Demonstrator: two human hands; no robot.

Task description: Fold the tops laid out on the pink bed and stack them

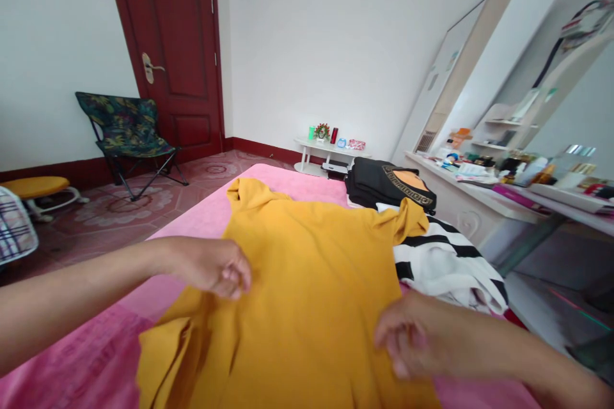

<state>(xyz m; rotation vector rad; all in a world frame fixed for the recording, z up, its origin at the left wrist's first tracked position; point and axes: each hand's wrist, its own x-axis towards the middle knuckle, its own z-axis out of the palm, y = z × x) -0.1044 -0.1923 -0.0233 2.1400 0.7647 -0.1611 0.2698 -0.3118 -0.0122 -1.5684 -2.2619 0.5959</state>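
Note:
A mustard-yellow short-sleeved garment (307, 255), a shirt or a dress, lies spread on the pink bed cover (192, 217), sleeves at the far end. My left hand (218, 268) is closed with curled fingers over its left side. Below that hand the cloth bunches into folds and flares out. At the right edge of the garment is my right hand (407, 335), also closed, its fingertips at the cloth. Slight blur hides whether either hand pinches fabric. The lower end of the garment runs out of view.
Folded black clothing (378, 182) and a black-and-white striped garment (446, 262) lie at the bed's right side. A cluttered dressing table (508, 201) stands beyond them. A camping chair (127, 121), a yellow stool (36, 186) and a low white shelf (311, 142) stand farther off.

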